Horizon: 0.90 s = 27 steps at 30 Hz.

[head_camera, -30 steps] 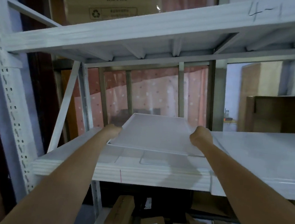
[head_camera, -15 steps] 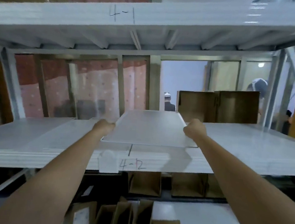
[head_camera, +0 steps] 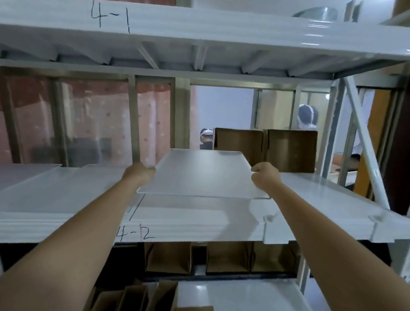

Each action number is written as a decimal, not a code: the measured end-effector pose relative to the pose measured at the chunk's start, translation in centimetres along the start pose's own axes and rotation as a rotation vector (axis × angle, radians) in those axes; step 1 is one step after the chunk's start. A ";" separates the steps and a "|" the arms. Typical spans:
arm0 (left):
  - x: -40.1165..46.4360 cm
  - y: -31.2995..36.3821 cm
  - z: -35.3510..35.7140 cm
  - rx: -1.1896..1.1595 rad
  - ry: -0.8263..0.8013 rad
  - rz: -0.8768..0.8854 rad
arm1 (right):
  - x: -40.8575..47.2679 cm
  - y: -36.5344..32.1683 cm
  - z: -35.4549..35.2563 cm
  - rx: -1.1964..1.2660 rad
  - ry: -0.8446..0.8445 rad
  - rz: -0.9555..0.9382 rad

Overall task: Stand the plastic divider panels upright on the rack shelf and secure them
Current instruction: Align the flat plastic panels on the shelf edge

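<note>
The left hand (head_camera: 139,174) is closed on the left edge of a frosted plastic panel (head_camera: 204,174), and the right hand (head_camera: 265,175) is closed on its right edge – the fingers wrap underneath, so how firmly it is pinched cannot be told. The panel is held nearly flat, just above the shelf (head_camera: 319,197) marked 4-2 and near its front lip, with its far edge pointing toward the cardboard boxes (head_camera: 264,145) at the back. Another flat sheet (head_camera: 16,176) appears to lie on the shelf to the left, though the blur makes its outline uncertain. The panel has not yet been stood up, so the step in hand is judged to be the turn to upright. It would be done best if one long edge were lowered onto the shelf first and used as a pivot, both grips being kept level so the thin sheet is not twisted or bowed. Headroom under the upper shelf (head_camera: 210,26) marked 4-1 should be watched as the panel is turned – a sheet this light is likely to flex and slide until it is fixed in place.
</note>
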<state>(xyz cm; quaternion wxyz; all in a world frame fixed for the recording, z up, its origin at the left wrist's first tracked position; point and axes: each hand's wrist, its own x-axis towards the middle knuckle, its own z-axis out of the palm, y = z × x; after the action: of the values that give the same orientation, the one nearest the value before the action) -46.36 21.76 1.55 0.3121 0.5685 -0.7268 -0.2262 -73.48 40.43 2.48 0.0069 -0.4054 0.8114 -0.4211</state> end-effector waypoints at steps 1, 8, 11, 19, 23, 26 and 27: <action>0.1 0.2 0.2 0.019 0.008 0.006 | 0.1 0.0 -0.2 0.007 -0.005 -0.004; -0.7 1.6 2.5 0.250 0.059 0.097 | 0.8 3.3 -0.4 0.071 0.008 -0.012; -0.9 2.0 3.7 0.349 0.077 0.124 | 1.6 4.5 -0.4 0.070 -0.017 -0.028; -1.1 2.7 5.9 0.539 0.146 0.103 | 3.5 7.2 1.5 0.164 -0.066 -0.063; -1.0 2.8 7.7 0.681 0.140 0.109 | 3.8 8.9 2.4 0.204 -0.111 -0.010; -1.0 2.8 8.4 0.747 0.160 0.112 | 4.6 9.0 2.6 0.131 -0.100 -0.079; -1.0 2.9 8.6 0.759 0.163 0.112 | 4.8 9.1 2.8 0.091 -0.100 -0.101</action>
<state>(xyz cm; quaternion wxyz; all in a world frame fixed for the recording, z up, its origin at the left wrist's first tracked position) -54.24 23.21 -2.71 0.1485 0.6192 -0.7614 0.1220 -81.67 38.23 -3.97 0.0447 -0.4657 0.7684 -0.4367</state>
